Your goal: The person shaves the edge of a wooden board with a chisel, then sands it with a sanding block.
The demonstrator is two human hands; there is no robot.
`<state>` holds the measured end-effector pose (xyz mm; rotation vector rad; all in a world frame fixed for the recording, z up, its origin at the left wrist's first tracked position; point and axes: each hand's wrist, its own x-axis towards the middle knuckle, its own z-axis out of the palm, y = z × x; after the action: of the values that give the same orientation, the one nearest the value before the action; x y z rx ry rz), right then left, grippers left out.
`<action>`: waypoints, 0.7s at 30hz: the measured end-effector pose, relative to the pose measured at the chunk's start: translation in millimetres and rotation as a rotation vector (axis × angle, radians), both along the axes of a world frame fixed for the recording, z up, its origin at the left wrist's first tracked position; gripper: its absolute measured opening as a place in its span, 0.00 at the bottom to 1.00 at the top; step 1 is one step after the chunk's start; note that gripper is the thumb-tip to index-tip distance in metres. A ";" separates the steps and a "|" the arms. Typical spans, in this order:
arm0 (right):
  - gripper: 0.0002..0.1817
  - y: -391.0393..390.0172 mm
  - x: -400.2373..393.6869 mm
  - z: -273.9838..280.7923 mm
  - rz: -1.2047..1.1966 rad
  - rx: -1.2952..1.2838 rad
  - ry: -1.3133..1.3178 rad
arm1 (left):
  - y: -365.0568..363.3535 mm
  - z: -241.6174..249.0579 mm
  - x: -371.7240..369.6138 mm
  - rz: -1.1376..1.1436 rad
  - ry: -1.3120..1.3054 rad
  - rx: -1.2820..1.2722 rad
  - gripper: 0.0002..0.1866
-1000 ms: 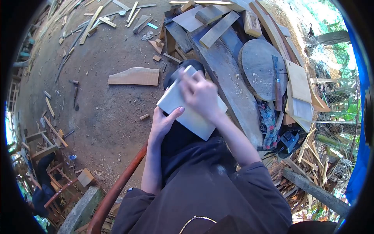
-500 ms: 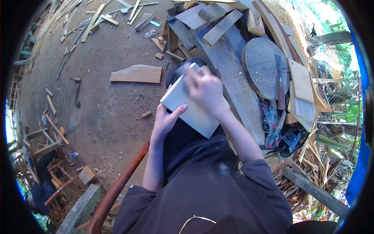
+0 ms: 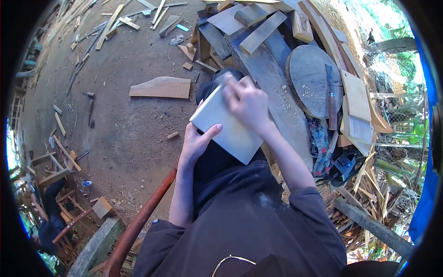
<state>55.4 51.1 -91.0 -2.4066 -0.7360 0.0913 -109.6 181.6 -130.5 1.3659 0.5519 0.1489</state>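
**A pale board held across the knee**

Our left hand [image 3: 196,143] cups the near edge of the pale board [image 3: 228,129], thumb up against its side, closed around it. The board lies tilted on our lap, stiff and flat, probably light. Our right hand [image 3: 247,104] presses flat on its far end; whether it clasps something, we cannot tell. Edges offer the surest hold. Further right lies a round wood slab [image 3: 309,83].

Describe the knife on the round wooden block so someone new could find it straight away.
Start at the long grey plank running up the right side of the person's right hand. Beside it lies a round wooden block dusted with shavings. The knife lies along its right edge: the only metal blade there, dark, with a brown handle toward the person, unlike the pale boards next to it.
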 end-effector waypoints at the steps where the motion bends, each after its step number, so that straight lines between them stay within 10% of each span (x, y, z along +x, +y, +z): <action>1: 0.22 -0.2 -26.7 8.4 0.218 0.043 -0.096 | 3.0 -1.2 -0.8 -0.004 0.001 0.004 0.30; 3: 0.21 -5.7 -53.0 18.3 0.488 0.169 -0.159 | 8.5 -4.2 -4.3 -0.030 -0.058 -0.065 0.31; 7: 0.23 0.7 2.8 -4.2 -0.023 0.084 -0.044 | 3.4 0.7 -2.0 -0.008 0.037 0.011 0.31; 10: 0.22 -6.3 -50.2 9.6 0.456 0.131 -0.187 | 5.8 9.9 0.6 -0.038 0.065 -0.020 0.30; 14: 0.24 -3.1 5.4 -3.9 0.010 -0.001 -0.032 | 4.1 6.0 2.9 -0.022 0.035 -0.020 0.29; 16: 0.24 3.3 -23.7 -1.3 0.006 0.032 -0.074 | 3.2 3.3 -1.7 -0.031 0.032 -0.026 0.29; 18: 0.23 -2.8 -56.1 2.9 0.504 0.245 -0.186 | 8.5 -0.2 -1.2 -0.034 0.003 -0.015 0.29; 21: 0.24 0.2 -2.3 0.4 0.243 0.068 -0.166 | 6.3 -8.6 0.4 -0.038 -0.008 0.036 0.27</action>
<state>53.1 51.3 -90.5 -2.2698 -1.0895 -0.0354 -109.2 187.8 -139.1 1.4098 0.5181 0.1341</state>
